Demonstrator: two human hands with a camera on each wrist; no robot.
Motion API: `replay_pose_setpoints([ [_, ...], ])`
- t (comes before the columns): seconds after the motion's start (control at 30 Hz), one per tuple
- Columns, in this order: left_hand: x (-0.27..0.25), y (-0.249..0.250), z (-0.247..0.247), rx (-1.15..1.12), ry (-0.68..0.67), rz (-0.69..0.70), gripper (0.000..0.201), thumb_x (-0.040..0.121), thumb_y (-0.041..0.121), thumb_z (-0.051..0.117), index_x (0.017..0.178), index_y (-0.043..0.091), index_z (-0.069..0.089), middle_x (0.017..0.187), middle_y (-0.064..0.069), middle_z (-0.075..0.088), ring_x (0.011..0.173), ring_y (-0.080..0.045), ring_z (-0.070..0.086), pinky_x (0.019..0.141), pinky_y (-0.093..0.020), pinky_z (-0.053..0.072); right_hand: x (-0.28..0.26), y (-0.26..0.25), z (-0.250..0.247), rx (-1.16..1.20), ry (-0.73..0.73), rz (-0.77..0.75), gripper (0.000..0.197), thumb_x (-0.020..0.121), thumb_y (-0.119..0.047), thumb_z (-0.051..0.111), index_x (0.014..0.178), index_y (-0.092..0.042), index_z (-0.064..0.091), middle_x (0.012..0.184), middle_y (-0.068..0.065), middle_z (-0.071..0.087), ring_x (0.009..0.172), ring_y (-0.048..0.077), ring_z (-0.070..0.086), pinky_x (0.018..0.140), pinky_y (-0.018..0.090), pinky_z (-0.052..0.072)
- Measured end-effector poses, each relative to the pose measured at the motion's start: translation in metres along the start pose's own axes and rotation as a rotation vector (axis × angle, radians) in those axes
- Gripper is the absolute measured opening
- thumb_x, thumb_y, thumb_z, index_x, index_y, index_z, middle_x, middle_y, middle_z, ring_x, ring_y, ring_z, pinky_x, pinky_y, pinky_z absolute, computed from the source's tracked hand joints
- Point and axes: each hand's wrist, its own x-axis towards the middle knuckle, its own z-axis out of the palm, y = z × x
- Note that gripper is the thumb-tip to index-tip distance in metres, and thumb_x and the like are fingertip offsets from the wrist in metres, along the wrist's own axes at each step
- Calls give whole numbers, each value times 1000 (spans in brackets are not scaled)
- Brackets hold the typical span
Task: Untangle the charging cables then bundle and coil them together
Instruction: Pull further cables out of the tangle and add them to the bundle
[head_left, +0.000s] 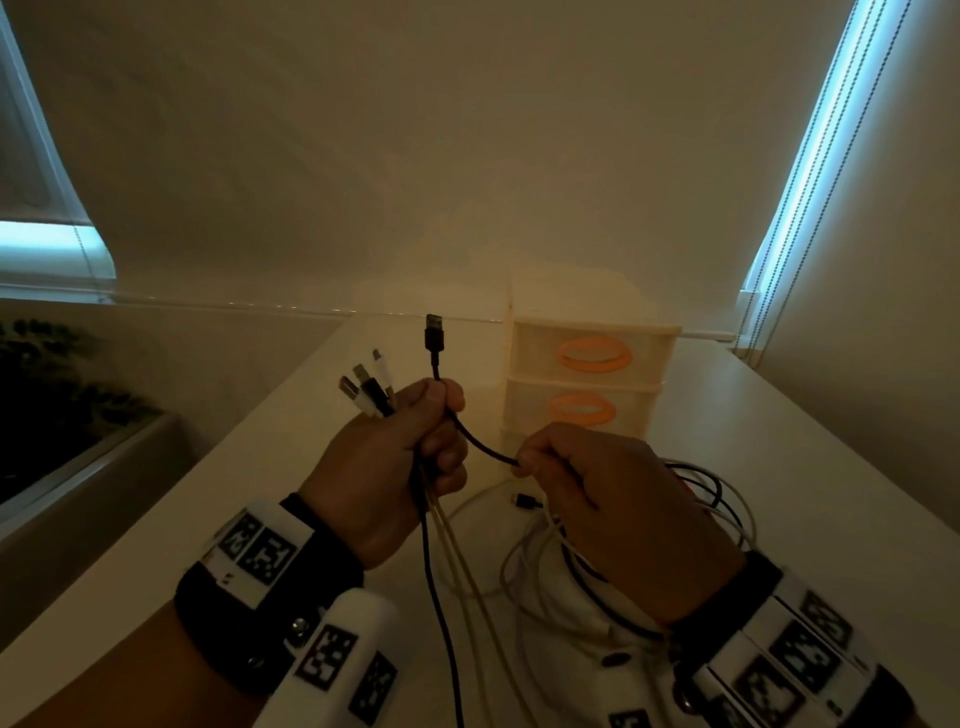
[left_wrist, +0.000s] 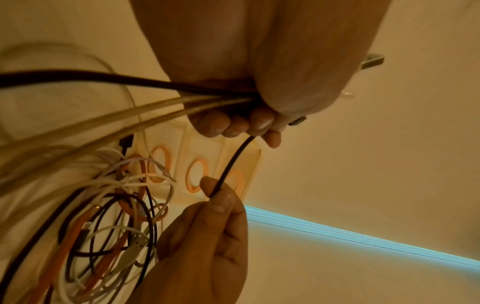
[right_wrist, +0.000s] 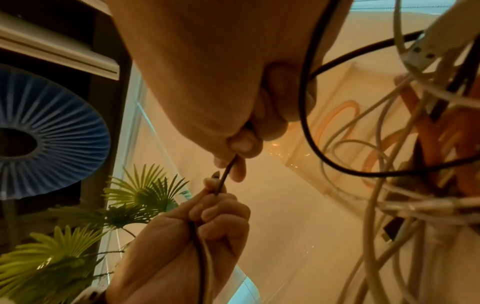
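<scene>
My left hand (head_left: 441, 431) grips a bundle of black and white charging cables (head_left: 431, 545), whose plug ends (head_left: 366, 389) fan out above the fist. One black cable (head_left: 478, 441) also passes through this fist, and its USB plug (head_left: 435, 332) stands upright above it. My right hand (head_left: 522, 462) pinches that black cable (left_wrist: 232, 162) a short way to the right of the left hand (right_wrist: 213, 207). A tangle of white, black and orange cables (head_left: 701, 499) lies on the table under and behind the right hand (left_wrist: 215, 197).
A small cream drawer unit with orange handles (head_left: 589, 374) stands on the white table (head_left: 779, 441) just beyond my hands. A green plant (head_left: 52, 389) sits off the table's left edge. A blue ribbed disc (right_wrist: 39, 133) shows in the right wrist view.
</scene>
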Motion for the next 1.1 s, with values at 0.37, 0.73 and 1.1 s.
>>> replay_pose_setpoints([
  [0.37, 6, 15, -9, -441, 52, -53, 28, 102, 16, 42, 77, 12, 52, 90, -12, 72, 96, -29, 73, 84, -43, 59, -7, 33, -26, 108, -246, 332, 24, 99, -28, 56, 85, -37, 73, 77, -13, 70, 69, 11, 65, 65, 27, 52],
  [0.73, -16, -11, 15, -52, -316, -283, 29, 96, 20, 41, 71, 11, 51, 77, -23, 69, 57, -31, 67, 54, -32, 53, -7, 30, -11, -27, -121, 309, 14, 96, -26, 60, 95, -23, 74, 94, -18, 70, 86, -3, 62, 75, 9, 44],
  [1.1, -10, -20, 20, -240, -177, -269, 28, 104, 21, 38, 82, 8, 49, 89, -16, 69, 83, -31, 68, 80, -40, 58, -6, 13, -1, 84, -20, -43, 14, 83, -24, 74, 97, -19, 75, 88, -14, 62, 83, 0, 59, 71, 13, 46],
])
